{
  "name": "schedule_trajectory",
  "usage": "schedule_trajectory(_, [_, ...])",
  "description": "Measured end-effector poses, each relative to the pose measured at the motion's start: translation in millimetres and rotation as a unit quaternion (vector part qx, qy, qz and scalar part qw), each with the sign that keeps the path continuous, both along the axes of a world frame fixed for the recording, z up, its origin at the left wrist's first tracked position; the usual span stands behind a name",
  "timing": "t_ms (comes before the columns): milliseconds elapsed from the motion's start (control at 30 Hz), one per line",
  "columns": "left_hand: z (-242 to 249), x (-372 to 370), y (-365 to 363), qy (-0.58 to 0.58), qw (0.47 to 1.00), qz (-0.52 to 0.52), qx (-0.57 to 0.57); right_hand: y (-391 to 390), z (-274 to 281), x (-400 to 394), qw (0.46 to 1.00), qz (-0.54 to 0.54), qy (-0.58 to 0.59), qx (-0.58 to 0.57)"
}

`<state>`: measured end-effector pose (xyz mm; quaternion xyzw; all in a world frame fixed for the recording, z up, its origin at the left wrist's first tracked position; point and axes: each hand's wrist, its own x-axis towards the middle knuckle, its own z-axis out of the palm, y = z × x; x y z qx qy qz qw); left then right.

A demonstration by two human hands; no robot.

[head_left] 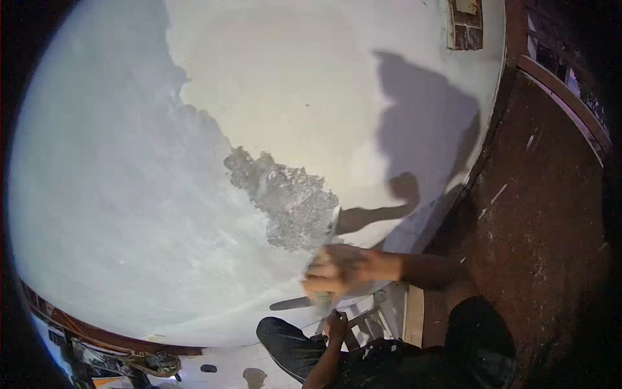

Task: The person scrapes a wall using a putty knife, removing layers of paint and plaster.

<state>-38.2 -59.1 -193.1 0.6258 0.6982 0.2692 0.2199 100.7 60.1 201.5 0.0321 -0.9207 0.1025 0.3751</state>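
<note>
The right hand (340, 269), blurred, was closed on a scraper (334, 222) at the grey patch (285, 201), toward the wall's (272, 84) near edge. The left hand (337, 325) was curled near a dark blade (289, 304); its hold couldn't be told.

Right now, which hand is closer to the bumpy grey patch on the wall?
Right: the right hand is just below the grey patch in view; the left hand is lower, farther away.

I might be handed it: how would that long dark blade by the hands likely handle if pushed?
The blade looks thin and long, so it is probably light for its size and may flex slightly. Being flat, it seems unlikely to roll.
</note>
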Motion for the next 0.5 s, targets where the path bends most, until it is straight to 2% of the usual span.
schedule_trajectory(67, [-10.3, -0.5, 0.8, 0.005, 1.0, -0.02, 0.014, -20.2, 11.7, 9.0, 0.999, -0.019, -0.039, 0.006])
schedule_trajectory(167, [-7.2, 2.4, -4.1, 0.013, 0.999, -0.04, 0.011, -49.8, 25.6, -7.5, 0.991, -0.008, -0.004, 0.137])
schedule_trajectory(267, [-17.9, -3.8, -5.0, 0.043, 0.996, -0.073, 0.018, -56.4, 41.6, -22.9, 0.98, 0.03, -0.017, 0.194])
schedule_trajectory(300, [-21.9, -5.5, -6.7, 0.069, 0.993, -0.089, 0.022, -37.5, 25.9, -20.5, 0.99, -0.001, -0.01, 0.14])
schedule_trajectory(333, [-41.4, -11.1, -5.7, 0.111, 0.986, -0.119, 0.038, -8.5, 12.0, -5.1, 0.999, 0.011, -0.03, -0.02])
schedule_trajectory(367, [-71.6, -16.5, 1.4, 0.208, 0.963, -0.159, 0.056, -16.3, 11.8, 3.7, 0.998, -0.008, -0.066, -0.021])
schedule_trajectory(400, [-50.5, -17.1, 2.8, 0.155, 0.974, -0.161, 0.03, -22.4, 19.3, 8.0, 0.994, -0.026, -0.106, -0.018])
schedule_trajectory(433, [-28.5, -19.9, 5.6, 0.101, 0.981, -0.167, 0.008, -25.5, 26.8, 5.1, 0.995, -0.014, -0.094, 0.014])
schedule_trajectory(500, [-9.3, -12.5, 0.6, 0.04, 0.993, -0.113, -0.005, -43.6, 38.9, -4.0, 0.996, 0.01, -0.071, 0.058])
